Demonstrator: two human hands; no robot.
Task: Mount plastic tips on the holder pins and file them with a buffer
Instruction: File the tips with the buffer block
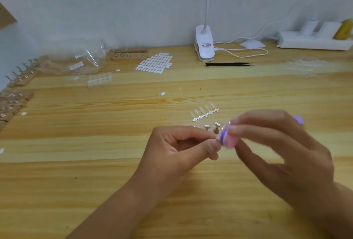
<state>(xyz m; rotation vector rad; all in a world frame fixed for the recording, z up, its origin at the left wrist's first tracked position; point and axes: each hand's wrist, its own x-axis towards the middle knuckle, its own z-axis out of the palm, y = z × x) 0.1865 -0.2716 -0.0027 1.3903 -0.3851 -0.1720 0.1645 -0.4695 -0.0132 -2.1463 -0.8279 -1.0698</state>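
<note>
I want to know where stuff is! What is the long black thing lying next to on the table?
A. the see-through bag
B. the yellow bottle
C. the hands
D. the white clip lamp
D: the black tweezers lie on the wooden table just to the right of the white clip lamp, far from both hands.

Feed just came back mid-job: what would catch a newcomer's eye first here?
The two hands at centre front: the right hand holds a pink and purple buffer against a small clear tip pinched in the left hand. Behind them lies a strip of clear tips; a white clip lamp stands by the wall.
</note>
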